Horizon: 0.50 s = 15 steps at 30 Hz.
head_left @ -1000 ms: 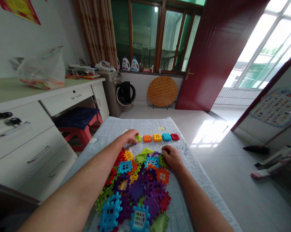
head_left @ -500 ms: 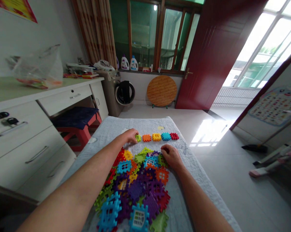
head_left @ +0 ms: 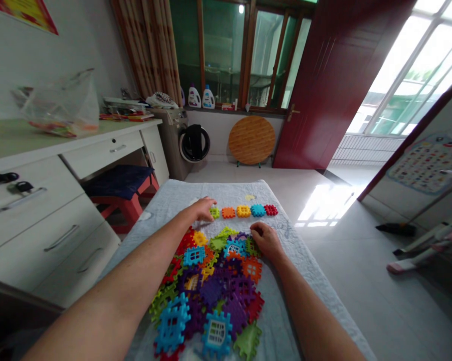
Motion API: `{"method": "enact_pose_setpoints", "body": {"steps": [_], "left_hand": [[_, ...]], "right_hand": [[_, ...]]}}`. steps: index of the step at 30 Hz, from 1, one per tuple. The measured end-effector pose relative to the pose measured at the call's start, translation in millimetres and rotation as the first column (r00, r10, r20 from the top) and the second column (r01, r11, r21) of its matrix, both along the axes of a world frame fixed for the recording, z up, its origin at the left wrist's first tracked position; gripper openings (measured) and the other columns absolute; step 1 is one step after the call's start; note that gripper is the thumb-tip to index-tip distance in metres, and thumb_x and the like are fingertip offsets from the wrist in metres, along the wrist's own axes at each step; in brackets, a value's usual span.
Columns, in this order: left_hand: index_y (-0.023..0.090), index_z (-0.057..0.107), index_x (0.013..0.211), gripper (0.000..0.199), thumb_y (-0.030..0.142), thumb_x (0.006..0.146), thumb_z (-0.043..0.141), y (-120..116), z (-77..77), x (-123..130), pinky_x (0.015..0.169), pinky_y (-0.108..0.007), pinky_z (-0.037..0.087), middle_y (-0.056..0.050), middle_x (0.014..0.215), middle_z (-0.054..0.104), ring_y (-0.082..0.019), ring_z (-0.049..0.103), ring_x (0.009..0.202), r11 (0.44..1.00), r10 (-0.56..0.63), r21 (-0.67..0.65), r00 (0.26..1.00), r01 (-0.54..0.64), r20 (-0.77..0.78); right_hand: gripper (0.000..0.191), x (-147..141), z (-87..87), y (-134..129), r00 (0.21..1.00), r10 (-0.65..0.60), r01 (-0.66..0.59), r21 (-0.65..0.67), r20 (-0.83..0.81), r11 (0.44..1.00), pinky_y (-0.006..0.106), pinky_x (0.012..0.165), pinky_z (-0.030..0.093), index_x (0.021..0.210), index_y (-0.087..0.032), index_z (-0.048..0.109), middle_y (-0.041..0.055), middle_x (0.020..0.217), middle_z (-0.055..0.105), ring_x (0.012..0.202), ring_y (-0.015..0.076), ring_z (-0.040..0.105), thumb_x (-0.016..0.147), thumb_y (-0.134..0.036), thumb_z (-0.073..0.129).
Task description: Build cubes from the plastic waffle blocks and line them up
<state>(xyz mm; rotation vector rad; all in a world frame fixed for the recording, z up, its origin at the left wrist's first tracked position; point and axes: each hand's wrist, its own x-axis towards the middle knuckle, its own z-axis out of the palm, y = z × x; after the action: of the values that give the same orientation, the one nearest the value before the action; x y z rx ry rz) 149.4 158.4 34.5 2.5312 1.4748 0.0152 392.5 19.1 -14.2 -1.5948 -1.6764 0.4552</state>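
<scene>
A row of toothed plastic building pieces lies across the cloth: a light green piece (head_left: 214, 213), an orange piece (head_left: 228, 213), a yellow piece (head_left: 243, 211), a blue piece (head_left: 258, 210) and a red piece (head_left: 271, 210). My left hand (head_left: 203, 209) is at the row's left end, thumb and forefinger apart around the green piece, which its fingers partly cover. Resting by the upper right edge of a mixed pile of pieces (head_left: 211, 292) is my right hand (head_left: 266, 239). Its fingers curl loosely, thumb apart, with nothing visible between them.
A pale blue cloth (head_left: 301, 301) covers the table. On the left are a white desk (head_left: 30, 200) with drawers and a stool (head_left: 123, 183). Beyond stand a washing machine (head_left: 171, 143), a round wooden board (head_left: 251, 140) and a red door (head_left: 323, 90).
My left forefinger has lifted and spread away from the thumb at the green piece. The right hand stays almost in place, and the row looks the same.
</scene>
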Motion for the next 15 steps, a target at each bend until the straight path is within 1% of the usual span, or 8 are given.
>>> {"method": "enact_pose_setpoints", "body": {"steps": [2,4,6,7,9,11,13,15], "left_hand": [[0.014,0.054,0.123,0.068,0.028,0.059,0.073,-10,8.6,-2,0.093,-0.030,0.042,-0.013,0.124,0.055,-0.027,0.054,0.110,0.999,-0.023,0.033,0.999,0.023,0.028],[0.015,0.057,0.118,0.054,0.031,0.067,0.068,-25,16.9,-5,0.095,-0.029,0.040,-0.012,0.120,0.057,-0.025,0.055,0.110,0.997,-0.063,0.047,0.997,0.061,0.050],[0.017,0.063,0.106,0.039,0.037,0.072,0.064,-46,21.9,-8,0.091,-0.026,0.041,-0.008,0.112,0.062,-0.021,0.058,0.103,0.993,-0.121,0.014,0.990,0.121,0.066],[0.018,0.064,0.103,0.039,0.042,0.073,0.063,-57,22.6,-9,0.088,-0.024,0.043,-0.006,0.108,0.064,-0.020,0.059,0.099,0.987,-0.155,-0.019,0.985,0.157,0.078],[0.017,0.063,0.105,0.047,0.048,0.070,0.065,-79,20.5,-9,0.081,-0.024,0.044,-0.006,0.107,0.065,-0.020,0.060,0.096,0.971,-0.205,-0.103,0.972,0.217,0.114],[0.017,0.062,0.105,0.050,0.047,0.065,0.068,-99,15.6,-9,0.075,-0.024,0.044,-0.005,0.102,0.067,-0.020,0.061,0.090,0.968,-0.197,-0.136,0.975,0.211,0.106],[0.019,0.063,0.100,0.040,0.041,0.066,0.066,-113,11.3,-8,0.068,-0.023,0.043,-0.003,0.093,0.068,-0.019,0.062,0.082,0.978,-0.165,-0.117,0.983,0.173,0.081],[0.019,0.064,0.095,0.032,0.036,0.068,0.063,-122,10.3,-8,0.066,-0.024,0.042,-0.003,0.088,0.068,-0.018,0.061,0.079,0.985,-0.143,-0.083,0.986,0.150,0.086]], "right_hand": [[0.020,0,1.3,0,1.000,-0.003,0.003,-0.001,-0.002,1.000,0.026,0.064,0.043,0.082,-0.019,0.066,0.0015,0.071,0.066,0.065,0.0152,0.057,0.075,-0.025,0.049],[0.020,0,2.0,0,1.000,-0.001,0.001,0.002,-0.011,1.000,0.026,0.064,0.042,0.081,-0.019,0.066,0.0014,0.071,0.065,0.065,0.0152,0.057,0.076,-0.027,0.048],[0.021,0,1.7,0,1.000,0.007,-0.006,0.003,-0.024,1.000,0.026,0.065,0.042,0.080,-0.019,0.065,0.0014,0.070,0.065,0.065,0.0152,0.057,0.077,-0.029,0.047],[0.022,0,1.2,1,0.999,0.010,-0.010,0.002,-0.031,1.000,0.026,0.065,0.041,0.079,-0.019,0.065,0.0014,0.070,0.065,0.066,0.0153,0.057,0.078,-0.030,0.047],[0.024,0,0.5,2,0.999,0.017,-0.017,-0.007,-0.049,1.000,0.026,0.066,0.041,0.078,-0.018,0.065,0.0015,0.071,0.065,0.068,0.0156,0.058,0.079,-0.033,0.046],[0.026,1,1.7,2,0.996,0.024,-0.025,-0.018,-0.082,1.000,0.026,0.068,0.042,0.079,-0.018,0.065,0.0017,0.074,0.066,0.070,0.0157,0.059,0.080,-0.033,0.044],[0.027,3,6.2,0,0.994,0.049,-0.053,-0.038,-0.094,0.998,0.027,0.070,0.043,0.082,-0.018,0.066,0.0019,0.077,0.067,0.072,0.0155,0.059,0.079,-0.027,0.041],[0.027,7,13.8,-3,0.993,0.109,-0.111,-0.061,-0.041,0.992,0.028,0.075,0.043,0.086,-0.018,0.066,0.0024,0.083,0.067,0.077,0.0159,0.059,0.075,-0.020,0.041]]}}
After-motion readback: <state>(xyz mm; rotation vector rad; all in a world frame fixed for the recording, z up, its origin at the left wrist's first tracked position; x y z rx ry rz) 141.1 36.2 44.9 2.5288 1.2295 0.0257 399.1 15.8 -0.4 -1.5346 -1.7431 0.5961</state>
